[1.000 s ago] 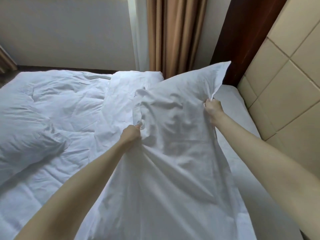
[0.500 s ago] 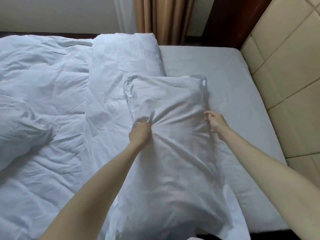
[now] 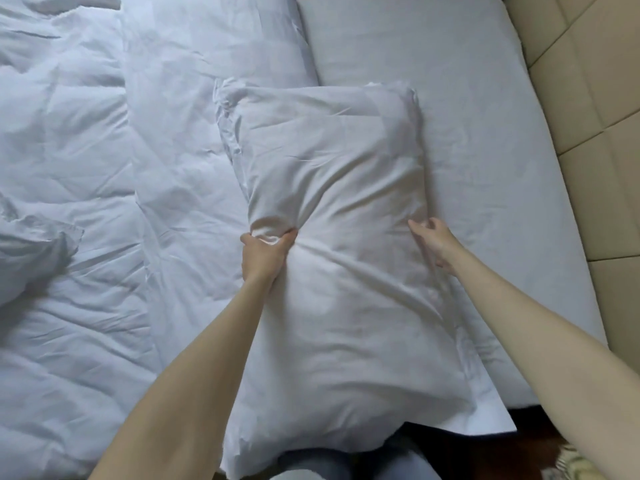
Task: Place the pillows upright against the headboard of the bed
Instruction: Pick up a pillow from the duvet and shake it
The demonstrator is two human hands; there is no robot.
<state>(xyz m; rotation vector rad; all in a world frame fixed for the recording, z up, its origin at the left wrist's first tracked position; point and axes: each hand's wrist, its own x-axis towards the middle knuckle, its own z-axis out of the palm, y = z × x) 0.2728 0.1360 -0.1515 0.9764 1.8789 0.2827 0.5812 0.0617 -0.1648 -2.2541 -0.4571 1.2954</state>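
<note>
Pillow (image 3: 332,244) lies flat, left hand (image 3: 265,252) pinching its cover.

A rumpled white duvet (image 3: 79,209) covers the left side, creased all over and bunched into a loose fold at the left edge. To the right of it a smooth white fitted sheet (image 3: 485,140) lies bare. At the bottom edge, blue denim trouser legs (image 3: 329,462) show beside a strip of dark floor (image 3: 540,448), with a scrap of pale patterned material in the lower right corner.
</note>
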